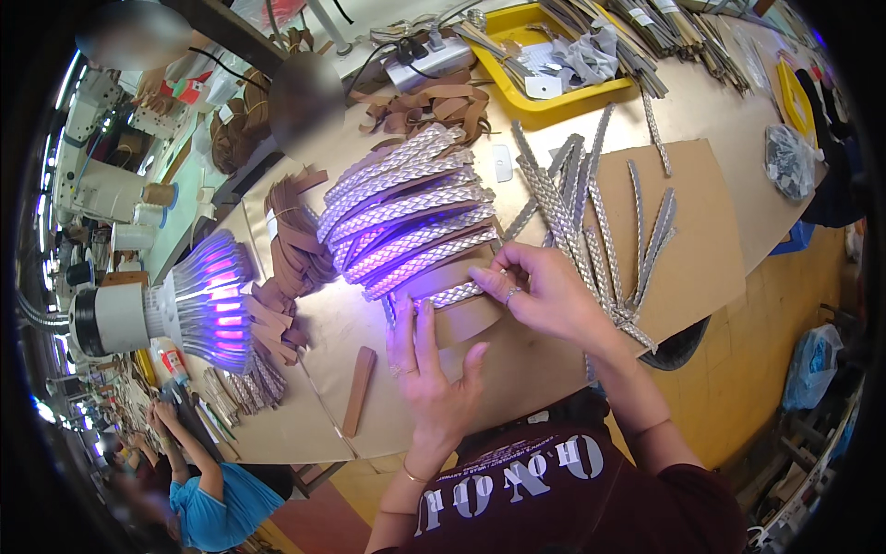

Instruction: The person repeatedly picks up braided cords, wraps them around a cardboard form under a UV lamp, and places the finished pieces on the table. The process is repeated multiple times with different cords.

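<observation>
A silvery braided strap (457,295) lies across a brown curved piece (461,319) at the near end of a stack of similar braided straps (406,208). My left hand (426,369) has its fingers stretched out, with the fingertips touching the strap's left end. At the other end, my right hand (544,294) pinches the strap between thumb and fingers. A large finned lamp (208,300) to the left throws violet light over the stack. Part of the brown piece is hidden under my fingers and the strap.
Loose braided straps (591,240) lie on a cardboard sheet (706,231) at right. Brown strip bundles (300,231) sit left of the stack, and a single brown strip (360,391) lies nearer. A yellow tray (517,102) stands behind. Another person in blue (217,503) works at lower left.
</observation>
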### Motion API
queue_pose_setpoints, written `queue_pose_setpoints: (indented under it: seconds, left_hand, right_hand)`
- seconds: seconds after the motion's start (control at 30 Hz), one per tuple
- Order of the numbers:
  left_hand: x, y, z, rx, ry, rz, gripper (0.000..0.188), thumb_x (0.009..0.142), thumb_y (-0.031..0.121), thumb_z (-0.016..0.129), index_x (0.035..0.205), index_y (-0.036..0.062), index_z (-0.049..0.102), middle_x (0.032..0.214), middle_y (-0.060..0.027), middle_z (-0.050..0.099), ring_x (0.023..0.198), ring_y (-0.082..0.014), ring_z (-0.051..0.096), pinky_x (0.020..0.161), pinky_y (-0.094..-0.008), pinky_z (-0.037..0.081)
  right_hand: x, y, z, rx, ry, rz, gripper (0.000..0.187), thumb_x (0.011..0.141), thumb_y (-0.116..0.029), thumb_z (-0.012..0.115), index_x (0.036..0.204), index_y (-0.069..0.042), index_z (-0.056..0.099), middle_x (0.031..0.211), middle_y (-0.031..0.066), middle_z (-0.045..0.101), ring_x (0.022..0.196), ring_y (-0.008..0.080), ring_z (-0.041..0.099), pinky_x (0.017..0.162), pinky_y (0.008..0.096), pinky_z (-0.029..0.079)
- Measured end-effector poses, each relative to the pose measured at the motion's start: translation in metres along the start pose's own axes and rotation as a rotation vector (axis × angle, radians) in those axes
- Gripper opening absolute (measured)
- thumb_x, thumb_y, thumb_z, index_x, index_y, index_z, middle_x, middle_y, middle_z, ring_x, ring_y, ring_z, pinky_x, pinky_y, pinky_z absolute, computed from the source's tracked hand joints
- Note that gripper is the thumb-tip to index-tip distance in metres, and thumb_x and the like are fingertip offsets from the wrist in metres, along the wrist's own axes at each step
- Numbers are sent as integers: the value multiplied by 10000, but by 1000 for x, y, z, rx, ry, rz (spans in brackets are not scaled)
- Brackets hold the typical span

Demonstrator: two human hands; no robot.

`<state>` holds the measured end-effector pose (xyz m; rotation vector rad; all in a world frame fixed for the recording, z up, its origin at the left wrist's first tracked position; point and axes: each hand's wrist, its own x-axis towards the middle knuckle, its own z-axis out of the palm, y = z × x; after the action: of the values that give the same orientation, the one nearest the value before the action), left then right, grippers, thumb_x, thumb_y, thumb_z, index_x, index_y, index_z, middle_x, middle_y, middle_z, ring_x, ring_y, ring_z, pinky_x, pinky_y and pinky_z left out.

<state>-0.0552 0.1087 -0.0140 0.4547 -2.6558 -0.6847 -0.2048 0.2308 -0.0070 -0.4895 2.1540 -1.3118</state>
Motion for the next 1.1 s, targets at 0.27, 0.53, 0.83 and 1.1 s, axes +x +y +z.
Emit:
queue_pose_setpoints:
  seconds: [0.27,0.53,0.83,1.1]
  left_hand:
    - [-4,-9,13,121,72,85,792,828,388,767,1399,-37,421,1424,-252,420,1303,-414,424,1068,-505,355]
    - [-5,-14,51,141,251,149,927,773,380,822,1417,-12,282,1407,-267,312,1305,-453,345,1048,-526,349]
    - [-20,-8,36,159,190,71,789,781,469,779,1387,90,444,1451,-249,353,1381,-431,301,1142,-607,133]
    - [2,4,17,184,429,215,772,833,535,682,1440,125,437,1519,-225,310,1432,-420,239,1153,-633,80]
  right_hand:
    - [-1,23,24,215,81,61,425,860,-394,754,860,-39,520,649,40,520,575,148,487,526,336,438]
    - [-2,39,45,720,89,136,356,860,-298,778,922,-54,526,729,-38,445,656,32,408,537,219,392]
    - [-13,22,27,611,6,-29,197,905,-138,719,945,-54,546,795,-18,585,664,45,527,596,187,438]
    - [9,-13,-12,648,-56,-238,171,903,-53,695,968,-64,538,815,13,599,670,65,556,583,201,468]
